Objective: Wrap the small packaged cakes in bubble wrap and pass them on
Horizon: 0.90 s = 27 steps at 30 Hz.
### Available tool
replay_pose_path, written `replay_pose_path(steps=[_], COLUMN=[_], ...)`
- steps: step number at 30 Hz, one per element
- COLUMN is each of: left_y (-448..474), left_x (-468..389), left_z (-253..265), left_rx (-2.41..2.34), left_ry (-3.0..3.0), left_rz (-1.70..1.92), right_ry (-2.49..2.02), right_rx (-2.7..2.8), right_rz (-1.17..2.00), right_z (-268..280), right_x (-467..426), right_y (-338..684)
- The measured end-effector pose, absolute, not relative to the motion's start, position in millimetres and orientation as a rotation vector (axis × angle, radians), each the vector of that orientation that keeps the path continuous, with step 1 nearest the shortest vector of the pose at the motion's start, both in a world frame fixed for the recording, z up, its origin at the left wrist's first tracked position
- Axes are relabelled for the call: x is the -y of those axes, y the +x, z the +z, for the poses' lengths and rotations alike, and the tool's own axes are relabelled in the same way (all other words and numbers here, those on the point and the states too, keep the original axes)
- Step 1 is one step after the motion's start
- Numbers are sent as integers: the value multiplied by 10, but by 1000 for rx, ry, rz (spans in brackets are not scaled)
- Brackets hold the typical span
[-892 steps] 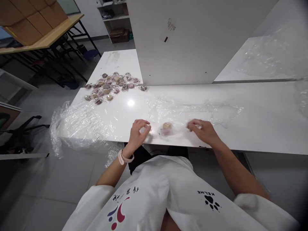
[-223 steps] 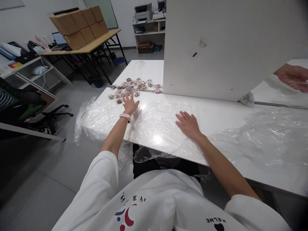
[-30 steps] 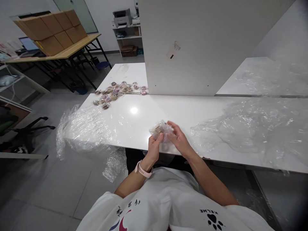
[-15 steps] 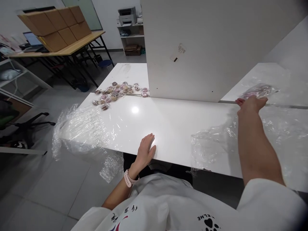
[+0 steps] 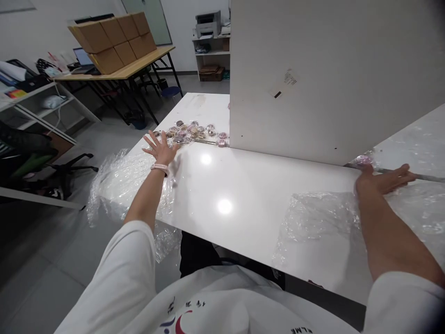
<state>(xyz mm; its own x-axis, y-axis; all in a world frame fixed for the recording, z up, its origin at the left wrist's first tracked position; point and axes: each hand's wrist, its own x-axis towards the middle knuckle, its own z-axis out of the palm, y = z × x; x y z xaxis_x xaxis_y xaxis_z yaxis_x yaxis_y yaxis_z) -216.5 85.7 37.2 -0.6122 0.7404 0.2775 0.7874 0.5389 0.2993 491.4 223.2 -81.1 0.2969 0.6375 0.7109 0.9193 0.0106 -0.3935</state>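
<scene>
Layered clear plastic (image 5: 116,186) drapes the left end of the white table (image 5: 253,185); the left hand (image 5: 161,149) spreads its fingers wide beside the wrapped discs (image 5: 193,132). Rightward, loose film (image 5: 320,217) lies near a pinkish wrapped bundle (image 5: 364,159), which perhaps touches the right hand (image 5: 383,180), its fingers stretched out.

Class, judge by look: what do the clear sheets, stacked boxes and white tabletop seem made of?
Clear sheets: thin glossy plastic film, judging by see-through wrinkles and glints.
Stacked boxes: probably matte cardboard, being plain brown.
White tabletop: smooth, glossy, perhaps laminate or paint; it reflects lights.
</scene>
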Motion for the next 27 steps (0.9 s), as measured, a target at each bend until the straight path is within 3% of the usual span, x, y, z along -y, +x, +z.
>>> replay_pose_path(steps=[3, 13, 18, 22, 24, 27], left_y=[-2535, -2723, -2075, -1247, -827, -311], left_x=[-959, -946, -774, -709, -736, -804], left_z=[360, 13, -161, -259, -300, -335], left_rx=[2721, 3019, 2889, 2807, 2744, 2569], left_ry=[-1179, -1259, -1452, -1511, -1596, -1798], left_rz=[-604, -481, -525, -692, -752, -818], right_ry=[-1928, -2035, -1747, -1294, -1173, -964], right_rx=[1113, 1045, 1264, 1568, 1728, 2130], right_rz=[-236, -125, -323, -496, -422, -47], right_z=[-963, -832, -622, -7, 314, 516], right_x=[-2081, -1915, -1891, -1415, -906, -13], right_y=[4985, 4762, 4652, 3994, 3538, 2994])
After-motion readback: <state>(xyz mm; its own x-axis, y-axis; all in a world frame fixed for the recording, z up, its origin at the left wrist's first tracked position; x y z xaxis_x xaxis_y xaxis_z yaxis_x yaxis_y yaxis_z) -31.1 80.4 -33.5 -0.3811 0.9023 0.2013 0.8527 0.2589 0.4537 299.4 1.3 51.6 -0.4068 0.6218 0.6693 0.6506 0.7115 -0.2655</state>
